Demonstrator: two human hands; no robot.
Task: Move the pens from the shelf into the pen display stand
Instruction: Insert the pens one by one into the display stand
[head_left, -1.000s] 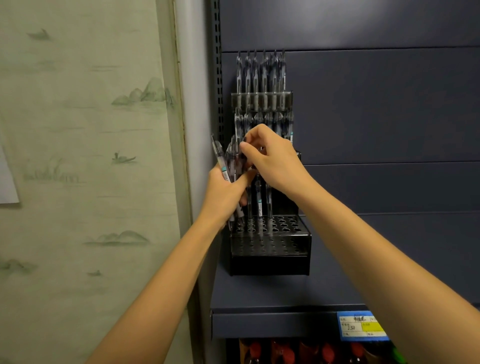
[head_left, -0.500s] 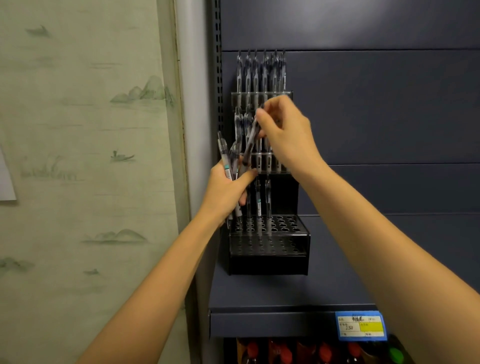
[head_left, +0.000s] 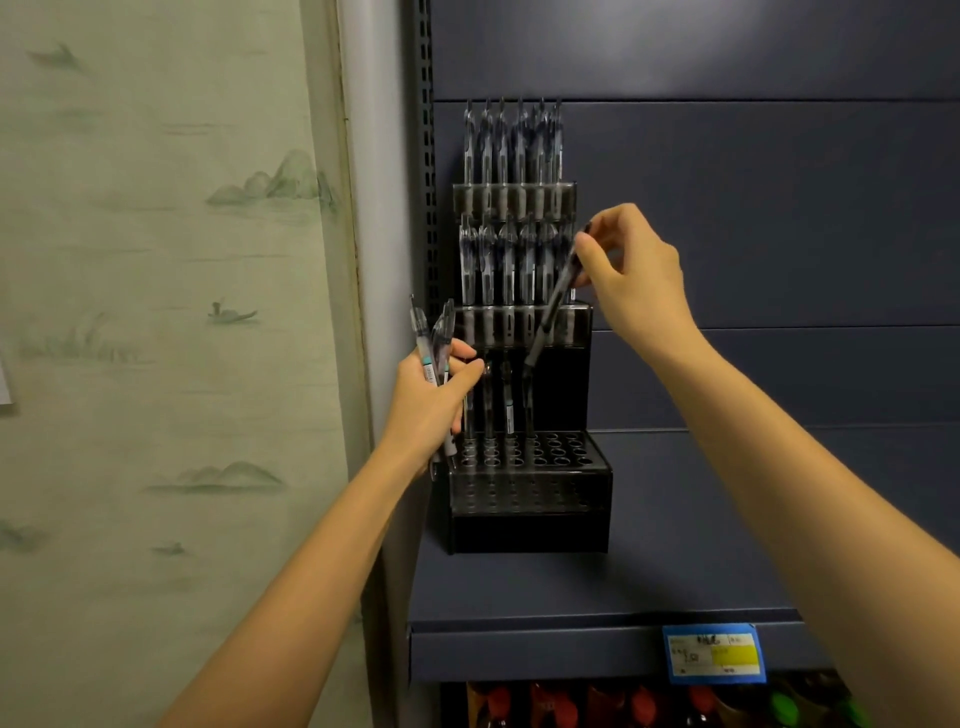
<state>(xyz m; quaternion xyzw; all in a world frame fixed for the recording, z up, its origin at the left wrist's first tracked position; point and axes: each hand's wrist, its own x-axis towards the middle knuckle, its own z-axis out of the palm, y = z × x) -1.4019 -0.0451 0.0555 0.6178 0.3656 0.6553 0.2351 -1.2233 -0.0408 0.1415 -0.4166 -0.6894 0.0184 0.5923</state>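
Observation:
A black tiered pen display stand (head_left: 530, 499) sits on the dark blue shelf (head_left: 597, 597). Its top and middle tiers hold rows of clear pens; several more stand in the lowest tier's back holes. My left hand (head_left: 428, 408) grips a small bundle of clear pens (head_left: 434, 343) beside the stand's left edge. My right hand (head_left: 634, 280) pinches the upper end of a single pen (head_left: 551, 306), which slants down-left across the middle tier's right end, tip near the lowest row.
A patterned green wall (head_left: 156, 312) and a grey post (head_left: 363, 208) lie to the left. A blue and yellow price tag (head_left: 714, 653) hangs on the shelf front. Red and green items (head_left: 649, 706) show on the shelf below.
My right hand drew one pen out of the bundle in my left hand and carried it up and to the right, across the stand. My left hand stayed beside the stand.

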